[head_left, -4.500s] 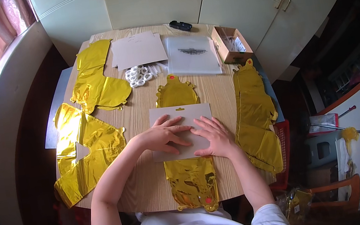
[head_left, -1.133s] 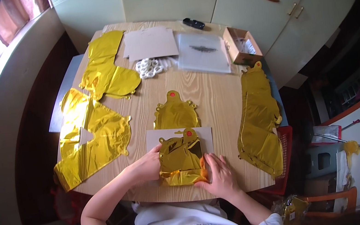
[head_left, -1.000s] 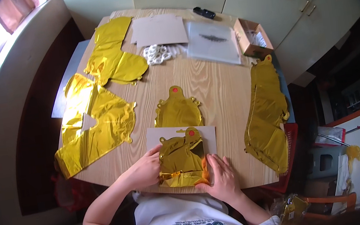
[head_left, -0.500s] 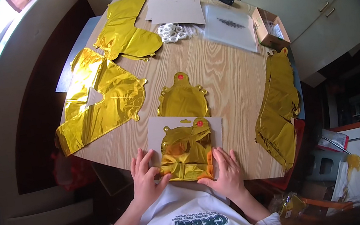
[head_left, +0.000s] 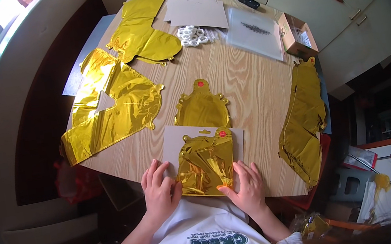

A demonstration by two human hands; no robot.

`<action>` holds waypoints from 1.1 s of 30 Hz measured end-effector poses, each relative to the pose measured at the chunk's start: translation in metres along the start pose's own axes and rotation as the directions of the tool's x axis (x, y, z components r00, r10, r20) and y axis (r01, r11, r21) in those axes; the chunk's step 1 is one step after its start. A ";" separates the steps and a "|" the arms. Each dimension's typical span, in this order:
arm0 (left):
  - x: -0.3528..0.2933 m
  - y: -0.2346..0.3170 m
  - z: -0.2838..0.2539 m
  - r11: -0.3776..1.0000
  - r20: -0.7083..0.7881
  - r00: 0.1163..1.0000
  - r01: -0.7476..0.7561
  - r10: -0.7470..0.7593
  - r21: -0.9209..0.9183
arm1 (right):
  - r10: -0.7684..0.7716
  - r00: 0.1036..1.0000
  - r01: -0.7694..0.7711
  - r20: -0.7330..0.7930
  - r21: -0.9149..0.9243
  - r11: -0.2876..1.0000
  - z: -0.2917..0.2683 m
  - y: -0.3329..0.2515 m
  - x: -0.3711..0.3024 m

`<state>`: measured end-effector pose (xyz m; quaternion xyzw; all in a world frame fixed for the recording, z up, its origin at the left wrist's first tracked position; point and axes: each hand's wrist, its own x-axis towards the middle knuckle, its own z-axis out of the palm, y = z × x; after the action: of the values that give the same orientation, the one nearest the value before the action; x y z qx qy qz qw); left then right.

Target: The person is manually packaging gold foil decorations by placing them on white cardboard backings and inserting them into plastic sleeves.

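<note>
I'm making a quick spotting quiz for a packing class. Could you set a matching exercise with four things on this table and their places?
Things
1. White rings
2. Open box
3. Folded gold foil
4. Clear sleeves

Places
A. On a grey card, between left hand and right hand
B. Table's far right corner
C. Just nearer than stacked cards
D. Between stacked cards and box

Pairs: 1-C, 2-B, 3-A, 4-D

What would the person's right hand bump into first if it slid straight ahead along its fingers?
The right hand would probably meet the pale card first, along its bare right margin; whether they now touch is unclear.
</note>
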<state>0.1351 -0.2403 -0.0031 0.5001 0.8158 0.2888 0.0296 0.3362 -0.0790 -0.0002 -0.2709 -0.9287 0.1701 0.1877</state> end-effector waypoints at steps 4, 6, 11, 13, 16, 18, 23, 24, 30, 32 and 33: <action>-0.005 0.005 0.002 0.997 -0.158 0.986 -0.049 0.058 0.061 | -0.007 1.000 0.006 -0.017 -0.025 1.000 0.000 0.000 0.001; -0.018 0.013 0.000 0.969 -0.005 0.969 -0.249 0.249 -0.004 | 0.001 1.000 -0.001 -0.010 -0.025 1.000 0.001 -0.001 0.002; -0.022 0.024 0.009 0.792 0.347 0.772 -0.599 0.533 0.116 | 0.003 1.000 -0.003 -0.006 -0.047 0.999 0.004 -0.001 0.001; -0.022 0.027 0.010 0.805 0.401 0.786 -0.568 0.471 0.169 | -0.005 1.000 0.004 -0.009 -0.080 0.997 0.002 -0.002 0.002; -0.015 0.030 0.006 0.844 0.435 0.800 -0.516 0.413 0.148 | -0.005 1.000 0.004 -0.012 -0.087 0.996 0.001 -0.003 0.004; -0.013 0.030 0.008 0.832 0.451 0.795 -0.526 0.406 0.178 | 0.002 1.000 -0.003 -0.005 -0.091 0.996 0.001 -0.001 0.006; 0.009 0.039 -0.004 0.856 0.527 0.785 -0.482 0.327 0.186 | 0.009 1.000 -0.006 0.018 -0.132 0.991 -0.001 -0.001 0.021; 0.015 0.038 -0.004 0.851 0.529 0.783 -0.487 0.327 0.196 | 0.008 1.000 -0.005 0.019 -0.145 0.989 0.000 0.000 0.025; 0.031 0.033 0.003 0.858 0.485 0.818 -0.460 0.309 0.230 | -0.035 0.999 0.038 0.021 -0.194 0.980 0.008 0.011 0.048; 0.034 0.033 0.009 0.865 0.458 0.831 -0.450 0.315 0.221 | -0.063 0.998 0.068 0.032 -0.185 0.980 0.008 0.017 0.054; 0.034 0.033 0.011 0.874 0.444 0.839 -0.439 0.315 0.208 | -0.086 0.996 0.091 0.039 -0.168 0.982 0.008 0.021 0.056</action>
<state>0.1479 -0.1963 0.0128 0.6989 0.7107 0.0538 0.0593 0.2979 -0.0321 -0.0012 -0.2416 -0.9538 0.0862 0.1564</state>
